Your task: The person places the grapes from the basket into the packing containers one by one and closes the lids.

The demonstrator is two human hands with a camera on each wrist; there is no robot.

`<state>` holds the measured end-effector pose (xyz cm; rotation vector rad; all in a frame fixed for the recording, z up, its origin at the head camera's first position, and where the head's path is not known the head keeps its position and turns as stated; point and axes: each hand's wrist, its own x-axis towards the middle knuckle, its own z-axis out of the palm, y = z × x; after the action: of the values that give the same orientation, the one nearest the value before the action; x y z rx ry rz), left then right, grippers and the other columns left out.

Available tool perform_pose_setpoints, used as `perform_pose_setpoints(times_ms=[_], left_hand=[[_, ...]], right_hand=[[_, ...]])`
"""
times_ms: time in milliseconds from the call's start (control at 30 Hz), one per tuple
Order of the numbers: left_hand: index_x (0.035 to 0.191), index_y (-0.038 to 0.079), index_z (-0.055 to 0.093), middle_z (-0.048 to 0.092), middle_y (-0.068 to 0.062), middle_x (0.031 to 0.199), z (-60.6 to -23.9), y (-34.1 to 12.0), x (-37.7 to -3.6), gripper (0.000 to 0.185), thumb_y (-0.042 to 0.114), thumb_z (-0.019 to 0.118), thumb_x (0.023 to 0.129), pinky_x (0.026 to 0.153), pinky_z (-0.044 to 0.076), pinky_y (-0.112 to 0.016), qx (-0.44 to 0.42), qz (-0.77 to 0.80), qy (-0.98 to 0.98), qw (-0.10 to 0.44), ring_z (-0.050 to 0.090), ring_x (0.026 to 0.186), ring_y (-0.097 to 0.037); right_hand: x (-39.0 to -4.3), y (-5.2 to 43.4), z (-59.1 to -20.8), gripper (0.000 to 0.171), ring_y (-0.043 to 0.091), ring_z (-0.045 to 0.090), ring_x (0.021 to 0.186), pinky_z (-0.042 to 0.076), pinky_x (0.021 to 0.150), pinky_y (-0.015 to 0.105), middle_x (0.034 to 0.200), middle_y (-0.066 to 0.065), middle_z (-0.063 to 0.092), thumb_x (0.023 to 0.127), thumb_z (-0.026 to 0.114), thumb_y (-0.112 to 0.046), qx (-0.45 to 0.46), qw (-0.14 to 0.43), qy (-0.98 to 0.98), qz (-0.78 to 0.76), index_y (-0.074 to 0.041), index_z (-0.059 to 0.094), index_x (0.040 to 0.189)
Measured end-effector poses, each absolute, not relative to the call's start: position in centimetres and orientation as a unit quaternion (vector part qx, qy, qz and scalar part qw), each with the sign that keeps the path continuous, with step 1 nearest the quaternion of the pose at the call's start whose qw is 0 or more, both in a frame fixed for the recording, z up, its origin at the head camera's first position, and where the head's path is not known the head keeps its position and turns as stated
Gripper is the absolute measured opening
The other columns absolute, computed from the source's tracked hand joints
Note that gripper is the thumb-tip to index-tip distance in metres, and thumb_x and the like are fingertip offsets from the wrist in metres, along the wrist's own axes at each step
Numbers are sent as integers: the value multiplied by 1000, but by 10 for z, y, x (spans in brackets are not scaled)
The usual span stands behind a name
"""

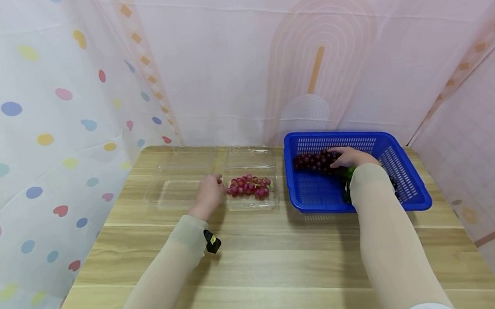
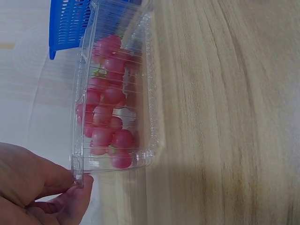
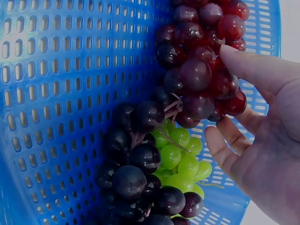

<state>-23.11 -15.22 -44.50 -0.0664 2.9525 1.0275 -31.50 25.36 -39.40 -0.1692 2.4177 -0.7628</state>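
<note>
My left hand (image 2: 42, 187) pinches the edge of a clear plastic box (image 2: 126, 169) at its near-left corner. In that box lies a bunch of pink-red grapes (image 1: 249, 187). My right hand (image 1: 350, 157) reaches into the blue basket (image 1: 317, 207). Its thumb (image 3: 253, 68) lies on a bunch of dark red grapes (image 3: 197, 75), and the other fingers curl round the bunch's near side, their tips partly behind it. Beside that bunch sit green grapes (image 3: 180, 157) and a bunch of black grapes (image 3: 131, 180), mostly behind my right arm in the head view.
A second clear box (image 1: 176, 195) stands left of my left hand, its lid (image 1: 184, 158) folded open toward the wall. The filled box also has its lid (image 1: 251, 156) raised at the back. Patterned curtains (image 1: 227, 81) border the wooden table (image 1: 270, 265) behind and at the sides.
</note>
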Motion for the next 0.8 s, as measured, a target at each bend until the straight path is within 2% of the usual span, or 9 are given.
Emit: perform_pose_setpoints(times_ms=[133, 167, 233, 367, 467, 667, 800], left_hand=[[123, -12, 56, 62, -26, 115, -446, -154, -233, 38, -3, 47, 87, 83, 51, -41, -17, 323, 946, 5, 58, 99, -34], [123, -12, 56, 62, -26, 114, -445, -154, -233, 38, -3, 47, 87, 82, 51, -41, -16, 321, 947, 4, 58, 98, -34], [123, -11, 56, 63, -25, 113, -445, -154, -232, 38, -3, 47, 87, 80, 51, -40, -18, 321, 947, 8, 58, 95, -33], [124, -10, 56, 63, -24, 112, -445, -153, -232, 38, -2, 48, 88, 80, 51, -40, -22, 322, 946, 12, 58, 96, -33], [125, -10, 55, 63, -24, 114, -445, -154, -231, 39, -1, 48, 88, 82, 51, -40, -25, 328, 944, 16, 58, 98, -33], [127, -12, 52, 60, -26, 118, -445, -156, -230, 40, -3, 46, 89, 85, 51, -41, -27, 340, 940, 21, 58, 103, -34], [127, -12, 52, 59, -26, 121, -444, -156, -229, 39, -2, 46, 89, 78, 52, -37, -25, 337, 941, 19, 59, 97, -32]], right_hand=[[-316, 253, -395, 62, 51, -6, 138, 21, 110, 63, 152, 33, -7, 94, 56, -20, -52, 294, 911, -284, -10, 27, 149], [-315, 252, -394, 61, 51, -9, 138, 17, 111, 64, 152, 32, -11, 95, 53, -15, -46, 299, 908, -288, -5, 25, 148], [-315, 252, -394, 59, 51, -4, 139, 19, 110, 63, 151, 33, -11, 96, 52, -12, -46, 302, 903, -302, -3, 24, 147], [-312, 250, -394, 61, 49, 19, 135, 26, 109, 59, 151, 32, 3, 95, 52, -6, -47, 312, 886, -340, 0, 19, 146], [-312, 248, -395, 65, 48, 18, 135, 25, 109, 59, 151, 31, 2, 94, 53, -5, -46, 315, 883, -344, -1, 15, 147], [-311, 242, -396, 76, 47, 4, 140, 22, 111, 60, 155, 26, -5, 95, 53, -9, -44, 328, 888, -320, -7, 5, 152], [-311, 241, -396, 70, 47, 11, 139, 26, 110, 58, 154, 29, 0, 95, 52, -7, -37, 320, 886, -333, -3, 10, 151]])
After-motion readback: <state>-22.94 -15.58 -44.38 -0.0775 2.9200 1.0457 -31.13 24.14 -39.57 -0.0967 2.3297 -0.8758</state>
